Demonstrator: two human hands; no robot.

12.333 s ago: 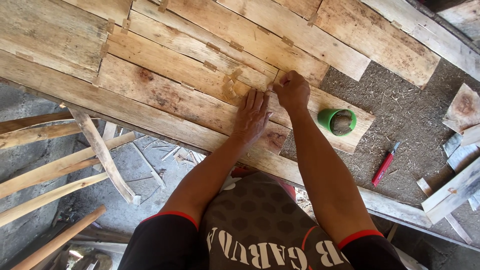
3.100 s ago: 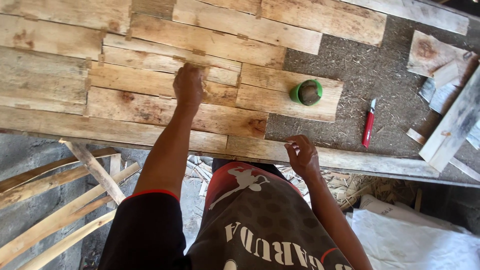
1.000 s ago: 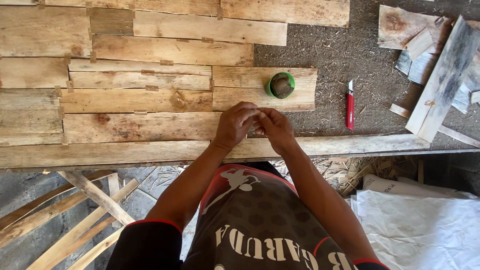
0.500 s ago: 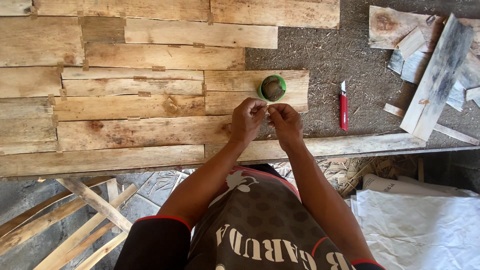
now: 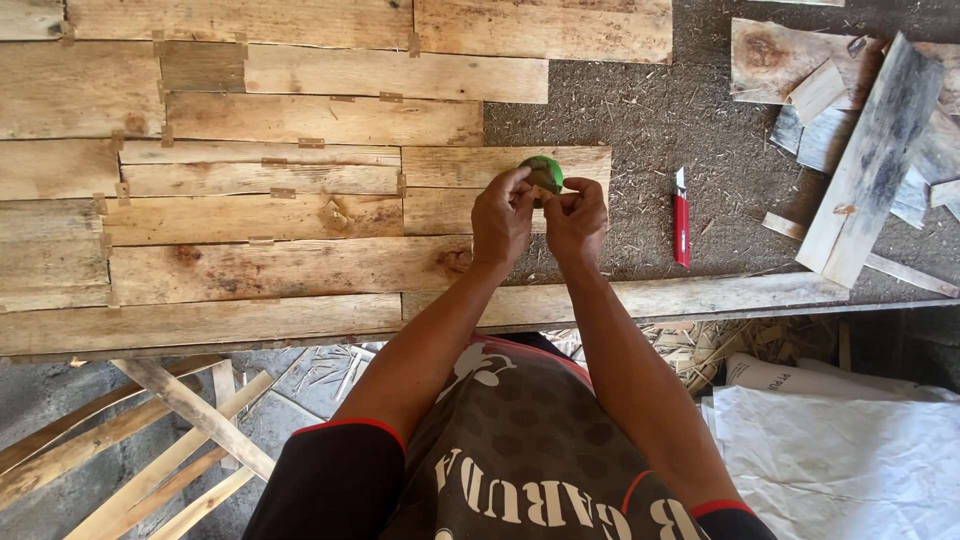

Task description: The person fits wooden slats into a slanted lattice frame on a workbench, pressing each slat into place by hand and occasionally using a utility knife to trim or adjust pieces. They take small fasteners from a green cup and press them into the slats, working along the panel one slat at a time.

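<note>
1. I am watching both hands working close together over the right end of the planks (image 5: pixel 300 215); the left hand (image 5: pixel 503 218) and right hand (image 5: pixel 577 218) are nearly touching, fingertips pinched on a small strip of tape (image 5: pixel 543 194).
2. The green tape roll (image 5: pixel 545 172) is sitting on a plank just beyond the fingers, partly covered by them.
3. To do this well, I judge the strip wants holding taut and flat between both pinches, kept off the gritty table (image 5: pixel 620 110).
4. A red knife (image 5: pixel 681 218) is lying to the right, near but untouched; scrap boards (image 5: pixel 865 160) are piled at the far right.
5. The strip itself is tiny and half hidden, so I cannot tell its length or which hand is gripping harder.
</note>
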